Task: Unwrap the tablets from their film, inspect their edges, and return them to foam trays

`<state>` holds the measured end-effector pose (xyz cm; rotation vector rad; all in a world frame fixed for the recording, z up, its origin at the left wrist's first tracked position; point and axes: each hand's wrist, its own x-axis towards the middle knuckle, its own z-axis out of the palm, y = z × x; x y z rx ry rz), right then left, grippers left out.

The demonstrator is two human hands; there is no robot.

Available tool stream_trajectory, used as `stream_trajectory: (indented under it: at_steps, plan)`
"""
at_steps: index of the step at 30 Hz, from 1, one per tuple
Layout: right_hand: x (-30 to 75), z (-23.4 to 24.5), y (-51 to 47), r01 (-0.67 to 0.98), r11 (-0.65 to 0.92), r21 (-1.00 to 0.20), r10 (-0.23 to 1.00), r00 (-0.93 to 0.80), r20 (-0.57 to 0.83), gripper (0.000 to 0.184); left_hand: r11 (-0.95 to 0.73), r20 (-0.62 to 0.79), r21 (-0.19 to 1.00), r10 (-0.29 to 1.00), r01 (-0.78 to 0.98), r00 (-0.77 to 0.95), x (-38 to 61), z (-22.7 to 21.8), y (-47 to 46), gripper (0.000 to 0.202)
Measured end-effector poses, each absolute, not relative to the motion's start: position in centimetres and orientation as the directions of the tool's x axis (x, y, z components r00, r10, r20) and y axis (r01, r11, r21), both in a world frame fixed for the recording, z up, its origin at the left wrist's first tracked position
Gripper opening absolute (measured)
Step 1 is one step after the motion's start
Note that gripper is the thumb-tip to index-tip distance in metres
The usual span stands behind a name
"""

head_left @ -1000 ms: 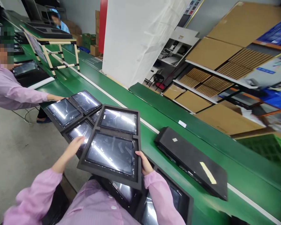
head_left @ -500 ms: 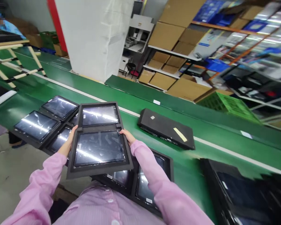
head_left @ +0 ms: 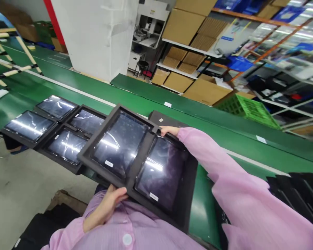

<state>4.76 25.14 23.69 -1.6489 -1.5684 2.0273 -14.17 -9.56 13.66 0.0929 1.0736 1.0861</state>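
A black foam tray (head_left: 135, 166) with two glossy dark screen panels (head_left: 121, 144) lies at a slant in front of me, raised above the belt. My left hand (head_left: 111, 203) grips its near edge, thumb on top and the other fingers hidden beneath. At the far edge, my right hand (head_left: 169, 130) is closed over the rim near the middle bar between the two panels. Just left of it, another foam tray (head_left: 59, 159) with two panels sits partly under the held tray's corner. Farther left is a third tray (head_left: 33, 144) with two more panels.
The green belt (head_left: 200, 211) runs across the view. Behind the held tray is a black foam stack (head_left: 169, 121), partly hidden. Several black trays (head_left: 297, 198) stand at the right. A pale tube rack (head_left: 23, 45) is at far left, and a green crate (head_left: 253, 107) beyond the belt.
Both hands have moved right. The tray held at the left appears set down there. My hands now grip a slanted tray, apparently the one that lay under my right arm.
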Motion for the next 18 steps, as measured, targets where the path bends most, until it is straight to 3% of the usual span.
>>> stream_trajectory:
  at_steps: [4,8,11,14,16,18]
  plan:
    - [5.6,21.9,24.3,0.647,-0.399,-0.649,0.478,-0.457,-0.750,0.029,0.526,-0.602,0.434,0.773,-0.731,0.198,-10.1,11.1,-12.4,0.066]
    - [5.0,19.2,22.8,0.706,-0.304,-0.640,0.438,-0.493,-0.752,0.030,0.676,-0.694,0.451,0.676,-0.582,0.247,-11.0,8.7,-13.0,0.047]
    - [3.9,18.8,22.4,0.692,-0.197,-0.695,0.522,-0.526,-0.672,0.026,0.785,-0.745,0.488,0.603,-0.382,0.287,-13.3,9.1,-12.9,0.054]
    - [3.5,20.5,22.5,0.646,-0.084,-0.759,0.654,-0.539,-0.531,0.036,0.758,-0.703,0.641,0.642,-0.117,0.306,-17.2,12.3,-13.4,0.058]
    - [4.6,22.4,22.2,0.593,0.018,-0.805,0.752,-0.539,-0.380,0.051,0.700,-0.681,0.714,0.681,0.034,0.271,-21.0,15.1,-14.0,0.052]
    - [7.2,24.0,21.2,0.566,0.182,-0.804,0.822,-0.537,-0.191,0.060,0.631,-0.636,0.772,0.762,0.079,0.121,-25.4,17.1,-13.9,0.054]
